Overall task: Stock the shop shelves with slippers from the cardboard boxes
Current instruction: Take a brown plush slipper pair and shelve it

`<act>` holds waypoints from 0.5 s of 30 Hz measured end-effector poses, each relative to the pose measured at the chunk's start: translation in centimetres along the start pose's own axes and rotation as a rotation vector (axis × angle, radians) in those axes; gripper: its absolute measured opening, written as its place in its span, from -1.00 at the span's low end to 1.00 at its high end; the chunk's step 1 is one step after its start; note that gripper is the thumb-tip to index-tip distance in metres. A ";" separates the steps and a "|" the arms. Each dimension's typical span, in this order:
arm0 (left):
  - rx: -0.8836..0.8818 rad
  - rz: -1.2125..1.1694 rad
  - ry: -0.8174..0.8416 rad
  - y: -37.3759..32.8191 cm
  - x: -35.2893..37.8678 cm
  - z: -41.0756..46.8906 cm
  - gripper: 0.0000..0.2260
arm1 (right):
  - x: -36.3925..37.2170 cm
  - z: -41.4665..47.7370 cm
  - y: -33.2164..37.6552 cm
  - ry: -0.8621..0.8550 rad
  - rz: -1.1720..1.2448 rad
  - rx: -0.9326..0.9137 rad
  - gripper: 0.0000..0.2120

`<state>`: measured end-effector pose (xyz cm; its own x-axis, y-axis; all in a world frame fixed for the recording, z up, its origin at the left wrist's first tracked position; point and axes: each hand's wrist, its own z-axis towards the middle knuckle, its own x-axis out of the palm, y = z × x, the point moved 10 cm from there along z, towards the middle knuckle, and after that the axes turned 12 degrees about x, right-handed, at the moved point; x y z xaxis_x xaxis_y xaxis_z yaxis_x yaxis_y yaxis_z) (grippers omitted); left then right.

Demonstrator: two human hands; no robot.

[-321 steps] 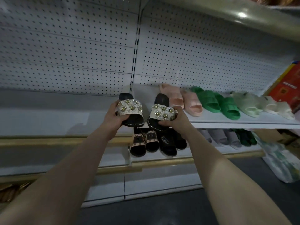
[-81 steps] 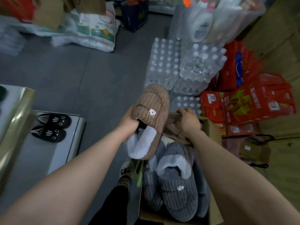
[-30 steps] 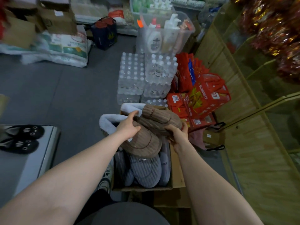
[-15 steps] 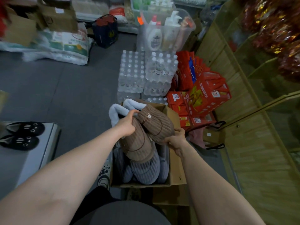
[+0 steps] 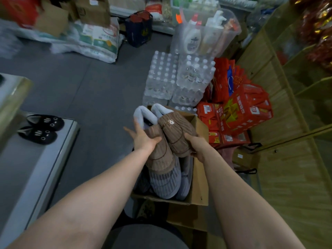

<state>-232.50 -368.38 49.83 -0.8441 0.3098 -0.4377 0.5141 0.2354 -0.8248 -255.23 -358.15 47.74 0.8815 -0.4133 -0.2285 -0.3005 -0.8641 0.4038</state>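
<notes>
Two brown ribbed plush slippers with pale fleece lining are held above an open cardboard box (image 5: 199,193). My left hand (image 5: 143,139) grips the left brown slipper (image 5: 159,155) at its middle. My right hand (image 5: 196,145) holds the right brown slipper (image 5: 175,133) from its side; this one bears a small bear patch. Both fleece openings point away from me. Inside the box lie several grey ribbed slippers (image 5: 165,182). A pair of black cat-face slippers (image 5: 42,129) sits on the grey shop shelf (image 5: 36,173) at the left.
Shrink-wrapped water bottle packs (image 5: 167,78) stand just beyond the box. Red cartons (image 5: 244,108) pile up to its right, against a wooden counter (image 5: 291,159). A clear bin of lotion bottles (image 5: 206,31), sacks and boxes lie farther back. Grey floor (image 5: 86,83) spreads to the left.
The two brown slippers have been brought side by side, fleece openings pointing away, and lifted slightly above the box. My left hand has shifted its grip toward the slipper's middle.
</notes>
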 end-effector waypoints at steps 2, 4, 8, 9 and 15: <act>-0.129 -0.081 0.026 2.6 0.9 -0.7 0.22 | 0.2 0.5 -0.5 0.010 0.070 -0.008 -0.42; -0.155 -0.146 0.079 4.8 2.1 -1.4 0.27 | 0.3 0.7 -1.2 0.037 0.102 -0.012 -0.42; -0.140 -0.388 0.121 7.3 3.8 -3.2 0.16 | 0.5 1.0 -2.6 0.116 0.161 0.022 -0.37; -0.135 -0.415 0.134 7.7 4.1 -3.4 0.19 | 0.5 0.9 -2.9 0.119 0.169 0.025 -0.37; -0.274 -0.709 0.152 8.9 3.8 -4.2 0.04 | -0.3 0.8 -3.7 0.099 0.227 0.036 -0.55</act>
<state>-230.48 -361.24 42.35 -0.9655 0.1178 0.2322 -0.1056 0.6380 -0.7628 -254.67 -355.07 45.56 0.8206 -0.5696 -0.0473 -0.5062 -0.7627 0.4026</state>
